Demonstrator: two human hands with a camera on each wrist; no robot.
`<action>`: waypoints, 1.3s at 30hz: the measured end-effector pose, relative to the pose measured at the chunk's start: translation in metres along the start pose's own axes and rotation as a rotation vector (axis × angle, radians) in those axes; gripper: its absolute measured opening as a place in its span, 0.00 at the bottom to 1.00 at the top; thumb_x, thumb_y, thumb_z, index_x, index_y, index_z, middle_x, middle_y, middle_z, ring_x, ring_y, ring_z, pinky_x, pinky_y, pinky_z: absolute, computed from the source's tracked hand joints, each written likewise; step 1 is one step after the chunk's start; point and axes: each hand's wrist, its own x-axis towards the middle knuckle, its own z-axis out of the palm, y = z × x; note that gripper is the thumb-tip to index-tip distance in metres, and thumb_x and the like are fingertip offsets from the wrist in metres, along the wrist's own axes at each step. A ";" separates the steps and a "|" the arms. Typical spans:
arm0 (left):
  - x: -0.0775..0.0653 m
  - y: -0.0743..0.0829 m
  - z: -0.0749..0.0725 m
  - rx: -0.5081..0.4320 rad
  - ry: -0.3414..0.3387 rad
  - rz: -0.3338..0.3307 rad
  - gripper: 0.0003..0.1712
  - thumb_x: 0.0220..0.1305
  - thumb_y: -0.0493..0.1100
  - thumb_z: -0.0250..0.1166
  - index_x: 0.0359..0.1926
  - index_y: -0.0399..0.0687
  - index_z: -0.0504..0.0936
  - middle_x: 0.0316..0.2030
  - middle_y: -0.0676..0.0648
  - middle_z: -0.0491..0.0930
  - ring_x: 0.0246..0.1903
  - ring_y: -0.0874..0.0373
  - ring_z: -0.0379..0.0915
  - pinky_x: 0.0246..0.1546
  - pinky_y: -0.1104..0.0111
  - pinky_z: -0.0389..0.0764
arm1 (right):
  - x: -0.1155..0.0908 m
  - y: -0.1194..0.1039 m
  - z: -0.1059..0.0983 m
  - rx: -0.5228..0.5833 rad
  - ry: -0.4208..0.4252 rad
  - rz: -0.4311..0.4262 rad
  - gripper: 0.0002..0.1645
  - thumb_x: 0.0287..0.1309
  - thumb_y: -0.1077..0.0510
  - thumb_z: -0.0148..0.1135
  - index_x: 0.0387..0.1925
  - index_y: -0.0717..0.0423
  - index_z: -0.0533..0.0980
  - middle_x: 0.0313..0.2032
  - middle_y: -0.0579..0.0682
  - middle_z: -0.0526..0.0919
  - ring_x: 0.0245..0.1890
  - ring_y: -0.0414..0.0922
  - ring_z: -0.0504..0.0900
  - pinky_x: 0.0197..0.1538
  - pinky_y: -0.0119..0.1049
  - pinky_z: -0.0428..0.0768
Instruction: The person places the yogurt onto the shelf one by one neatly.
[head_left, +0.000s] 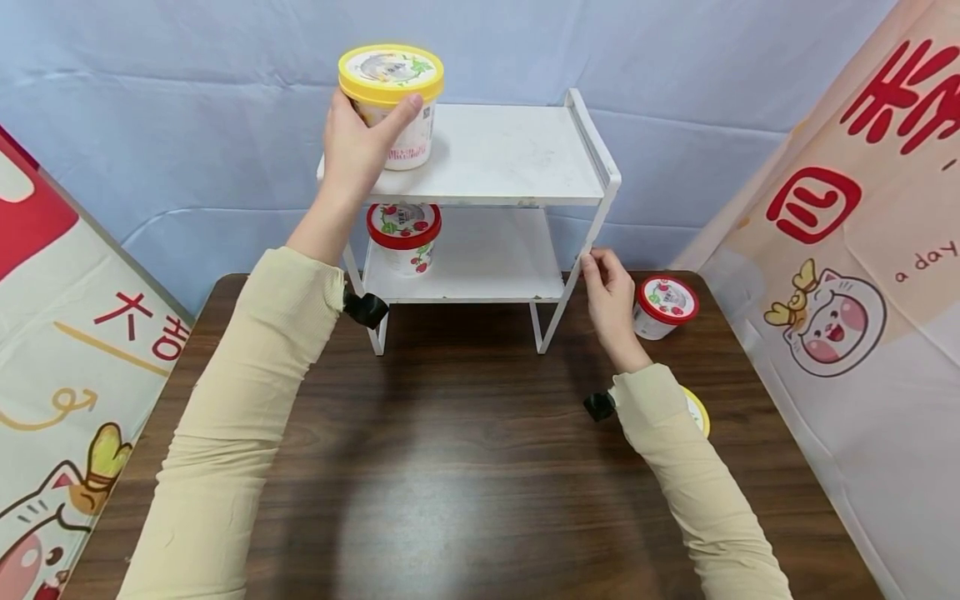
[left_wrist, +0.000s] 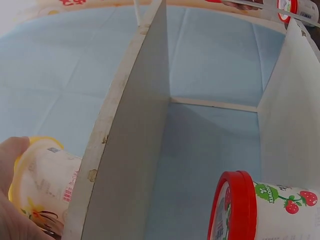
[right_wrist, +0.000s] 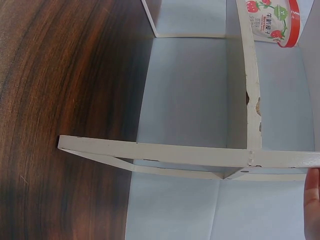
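At the left end of the white two-tier rack's top shelf (head_left: 517, 154), my left hand (head_left: 356, 150) grips a yellow-lidded ice cream tub (head_left: 408, 137), thumb at the near side. The tub stands upright, its base at the shelf surface. In the left wrist view, the same tub (left_wrist: 47, 175) appears with fingers around its lid end. My right hand (head_left: 611, 296) holds the right upright (head_left: 592, 237) of the rack between thumb and fingers. On the lower shelf (head_left: 495, 258), a red-lidded ice cream tub (head_left: 405, 237) stands at the left, below the yellow-lidded one.
Right of the rack, another red-lidded tub (head_left: 665, 307) stands on the dark wooden table (head_left: 450, 467). A yellow-lidded tub (head_left: 697, 410) is partly hidden behind the right sleeve. Blue cloth (head_left: 225, 150) hangs behind the rack, and printed panels (head_left: 862, 275) flank the table.
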 end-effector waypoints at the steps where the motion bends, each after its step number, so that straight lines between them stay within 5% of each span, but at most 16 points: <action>1: 0.000 0.000 0.000 0.007 0.000 0.000 0.46 0.52 0.59 0.64 0.65 0.50 0.52 0.61 0.53 0.60 0.59 0.64 0.57 0.57 0.79 0.59 | 0.000 0.000 0.000 0.000 0.000 0.002 0.14 0.64 0.63 0.49 0.36 0.76 0.71 0.30 0.66 0.74 0.28 0.30 0.70 0.36 0.23 0.69; 15: -0.002 0.003 0.000 0.043 -0.008 0.006 0.45 0.53 0.59 0.63 0.65 0.49 0.52 0.61 0.51 0.61 0.58 0.64 0.57 0.57 0.77 0.59 | 0.000 0.000 -0.001 -0.012 -0.012 0.009 0.14 0.64 0.63 0.50 0.37 0.75 0.71 0.31 0.71 0.74 0.28 0.30 0.69 0.35 0.24 0.67; 33: -0.003 0.005 -0.002 0.025 -0.011 -0.067 0.50 0.53 0.60 0.63 0.67 0.49 0.45 0.63 0.52 0.55 0.59 0.65 0.54 0.59 0.79 0.55 | 0.000 0.000 -0.001 -0.005 -0.009 0.011 0.13 0.64 0.63 0.49 0.37 0.75 0.71 0.32 0.69 0.74 0.29 0.30 0.69 0.36 0.24 0.68; 39: -0.008 0.009 -0.006 0.027 -0.008 -0.097 0.60 0.53 0.63 0.61 0.70 0.47 0.29 0.70 0.52 0.38 0.66 0.68 0.38 0.63 0.78 0.44 | 0.000 -0.001 -0.001 -0.008 -0.003 0.010 0.14 0.64 0.63 0.49 0.37 0.76 0.71 0.31 0.69 0.74 0.28 0.29 0.70 0.35 0.23 0.68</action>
